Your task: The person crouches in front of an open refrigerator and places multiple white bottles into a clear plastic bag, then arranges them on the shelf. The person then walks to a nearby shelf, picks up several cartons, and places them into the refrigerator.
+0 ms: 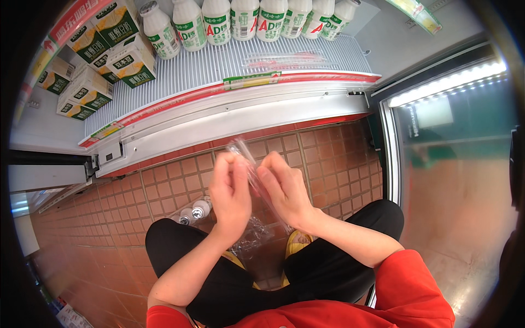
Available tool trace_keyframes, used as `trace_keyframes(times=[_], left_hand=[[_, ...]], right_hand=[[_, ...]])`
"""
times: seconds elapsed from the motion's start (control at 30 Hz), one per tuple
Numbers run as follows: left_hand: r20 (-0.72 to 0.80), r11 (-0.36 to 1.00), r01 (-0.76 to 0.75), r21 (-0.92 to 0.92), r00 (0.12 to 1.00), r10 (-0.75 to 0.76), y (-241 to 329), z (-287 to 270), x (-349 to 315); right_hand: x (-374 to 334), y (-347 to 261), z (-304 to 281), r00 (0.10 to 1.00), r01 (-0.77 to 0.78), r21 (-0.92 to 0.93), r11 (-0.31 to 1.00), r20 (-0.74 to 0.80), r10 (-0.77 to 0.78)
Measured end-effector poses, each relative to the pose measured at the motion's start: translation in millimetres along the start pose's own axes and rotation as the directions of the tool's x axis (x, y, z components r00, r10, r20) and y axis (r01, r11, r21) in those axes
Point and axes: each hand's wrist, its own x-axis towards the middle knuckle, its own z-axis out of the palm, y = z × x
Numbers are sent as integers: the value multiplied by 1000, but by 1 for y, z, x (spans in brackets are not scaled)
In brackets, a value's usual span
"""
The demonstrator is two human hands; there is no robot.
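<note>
Over the tiled floor, in front of my knees, my left hand and my right hand hold a long, thin, clear plastic packet between them. The fingers of both hands are closed on it. One end sticks up past my fingertips and the rest slants down beside my right hand. What it contains is too blurred to tell. Crumpled clear plastic wrap lies below, between my feet. Left of my left wrist, a few white bottles with silver caps lie on the floor.
Ahead is a ribbed cooler shelf with a row of white-and-green bottles at the back. Green-and-white cartons stack at its left. Clear packets lie near its front edge. An open glass door stands at my right.
</note>
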Motion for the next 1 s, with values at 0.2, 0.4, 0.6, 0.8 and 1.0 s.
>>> trace_keyframes(times=[0.2, 0.4, 0.6, 0.8, 1.0], left_hand=[[22, 995, 94, 31, 995, -94, 6, 0, 1], [104, 965, -70, 253, 994, 44, -5, 1, -8], [83, 985, -119, 129, 991, 108, -7, 2, -8], [-36, 998, 61, -26, 997, -62, 11, -1, 4], [129, 994, 112, 8, 985, -112, -2, 1, -4]], right_hand=[[-1, -1, 2, 997, 74, -131, 989, -9, -76], [-5, 6, 5, 987, 127, -134, 983, -78, -138], [-6, 2, 5, 993, 57, -57, 997, -102, -62], [-2, 0, 1, 997, -1, -39, 999, 74, 4], [-1, 4, 2, 995, 100, -162, 982, -13, -103]])
